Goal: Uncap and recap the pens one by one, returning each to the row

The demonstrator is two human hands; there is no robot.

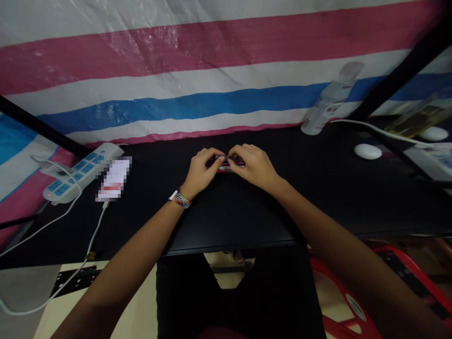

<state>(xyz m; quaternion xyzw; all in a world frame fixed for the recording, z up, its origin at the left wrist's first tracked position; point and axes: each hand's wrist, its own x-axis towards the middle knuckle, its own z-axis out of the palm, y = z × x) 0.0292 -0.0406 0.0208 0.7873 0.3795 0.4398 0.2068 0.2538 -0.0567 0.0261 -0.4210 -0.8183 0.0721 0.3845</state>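
My left hand (pixel 203 170) and my right hand (pixel 254 165) meet near the middle of the black table (pixel 226 216). Between them lies a small flat, dark object (pixel 226 168) with red and whitish bands along its near side. Thumbs and curled fingers of both hands close on it, the left on its left part and the right on its right part. The fingers hide much of the object, so its exact kind does not show. A multicoloured woven band (pixel 181 198) circles my left wrist.
To the left are a white power strip (pixel 83 172) and a blurred-out phone (pixel 115 180) on a white cable (pixel 94 230). A clear bottle (pixel 326 106) and a white computer mouse (pixel 367 151) stand right. A striped sheet (pixel 212 103) hangs behind; a red stool (pixel 348 292) is below.
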